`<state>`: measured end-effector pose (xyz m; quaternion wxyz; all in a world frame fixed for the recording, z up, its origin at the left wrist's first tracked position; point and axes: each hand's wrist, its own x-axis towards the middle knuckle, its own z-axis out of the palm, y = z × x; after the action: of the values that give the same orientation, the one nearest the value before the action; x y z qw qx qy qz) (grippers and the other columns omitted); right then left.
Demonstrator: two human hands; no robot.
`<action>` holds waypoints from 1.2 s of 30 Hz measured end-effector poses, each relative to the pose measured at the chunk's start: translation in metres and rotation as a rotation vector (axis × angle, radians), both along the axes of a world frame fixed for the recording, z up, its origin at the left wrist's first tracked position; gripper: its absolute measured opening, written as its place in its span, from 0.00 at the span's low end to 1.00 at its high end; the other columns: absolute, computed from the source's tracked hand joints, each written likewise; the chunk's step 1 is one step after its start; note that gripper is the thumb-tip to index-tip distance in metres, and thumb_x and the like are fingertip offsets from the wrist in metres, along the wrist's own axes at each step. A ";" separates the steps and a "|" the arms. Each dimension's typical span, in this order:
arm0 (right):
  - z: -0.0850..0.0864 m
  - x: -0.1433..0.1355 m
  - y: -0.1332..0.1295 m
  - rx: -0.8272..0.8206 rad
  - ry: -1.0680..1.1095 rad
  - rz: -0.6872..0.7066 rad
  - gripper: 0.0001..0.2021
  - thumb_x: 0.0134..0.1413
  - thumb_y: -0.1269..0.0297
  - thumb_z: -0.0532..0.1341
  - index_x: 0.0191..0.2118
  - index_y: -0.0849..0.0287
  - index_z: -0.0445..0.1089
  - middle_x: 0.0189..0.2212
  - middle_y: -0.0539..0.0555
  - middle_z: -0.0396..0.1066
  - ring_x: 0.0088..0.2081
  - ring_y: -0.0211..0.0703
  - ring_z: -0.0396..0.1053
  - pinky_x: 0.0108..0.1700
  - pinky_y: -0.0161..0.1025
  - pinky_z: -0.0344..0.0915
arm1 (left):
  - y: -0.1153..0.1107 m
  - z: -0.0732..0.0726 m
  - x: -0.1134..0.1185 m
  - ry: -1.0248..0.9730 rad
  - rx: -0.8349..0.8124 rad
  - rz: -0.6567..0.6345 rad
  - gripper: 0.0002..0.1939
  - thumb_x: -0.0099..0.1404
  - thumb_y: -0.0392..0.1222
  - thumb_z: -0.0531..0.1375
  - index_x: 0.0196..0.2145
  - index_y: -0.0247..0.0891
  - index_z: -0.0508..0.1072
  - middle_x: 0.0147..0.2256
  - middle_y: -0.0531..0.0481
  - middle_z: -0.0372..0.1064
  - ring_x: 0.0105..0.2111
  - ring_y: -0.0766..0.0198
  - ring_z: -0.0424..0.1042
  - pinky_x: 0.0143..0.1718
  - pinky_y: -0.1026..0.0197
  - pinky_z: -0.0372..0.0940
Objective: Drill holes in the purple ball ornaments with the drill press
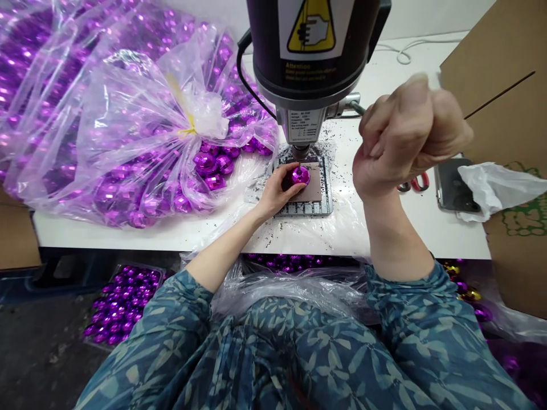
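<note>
Under the drill press (316, 68) my left hand (282, 188) grips a shiny purple ball (301, 175) between thumb and fingers. The thin drill bit meets the top of the ball. Beneath the ball lies a flat board (315, 191) on the slotted metal base (328, 193). My right hand (410, 131) is raised at the right of the machine, its fingers closed round the end of a metal lever (354, 105).
A large clear bag (141, 131) of purple balls fills the left of the white table (106, 236). Cardboard boxes (491, 57), red-handled scissors (421, 182), a phone (455, 188) and crumpled tissue (491, 188) are at the right. A tray of balls (123, 302) stands lower left.
</note>
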<state>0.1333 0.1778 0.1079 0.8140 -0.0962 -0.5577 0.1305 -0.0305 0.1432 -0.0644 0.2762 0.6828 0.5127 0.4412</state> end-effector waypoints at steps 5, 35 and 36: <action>-0.020 0.008 0.002 -0.075 -0.148 -0.224 0.35 0.70 0.42 0.55 0.23 0.58 0.35 0.16 0.48 0.36 0.18 0.24 0.41 0.22 0.37 0.46 | -0.001 0.000 0.001 0.023 0.023 -0.002 0.29 0.72 0.55 0.68 0.64 0.45 0.70 0.62 0.39 0.76 0.61 0.48 0.77 0.64 0.44 0.72; 0.055 0.001 0.014 -0.243 -0.002 0.190 0.26 0.50 0.42 0.68 0.20 0.60 0.66 0.13 0.44 0.50 0.16 0.23 0.51 0.22 0.32 0.43 | -0.088 0.040 0.006 0.053 0.030 -0.096 0.21 0.68 0.59 0.72 0.44 0.42 0.71 0.39 0.50 0.77 0.37 0.61 0.77 0.41 0.54 0.75; 0.053 0.001 0.015 -0.235 0.009 0.193 0.24 0.50 0.43 0.69 0.22 0.61 0.70 0.13 0.44 0.50 0.16 0.23 0.51 0.22 0.32 0.42 | -0.106 0.046 0.003 0.129 0.004 -0.251 0.22 0.67 0.61 0.71 0.43 0.41 0.73 0.36 0.50 0.77 0.35 0.61 0.77 0.39 0.55 0.75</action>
<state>0.1347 0.1930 0.1606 0.7832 -0.1360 -0.5419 0.2729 -0.0279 0.0376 -0.0183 0.2942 0.7690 0.4393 0.3593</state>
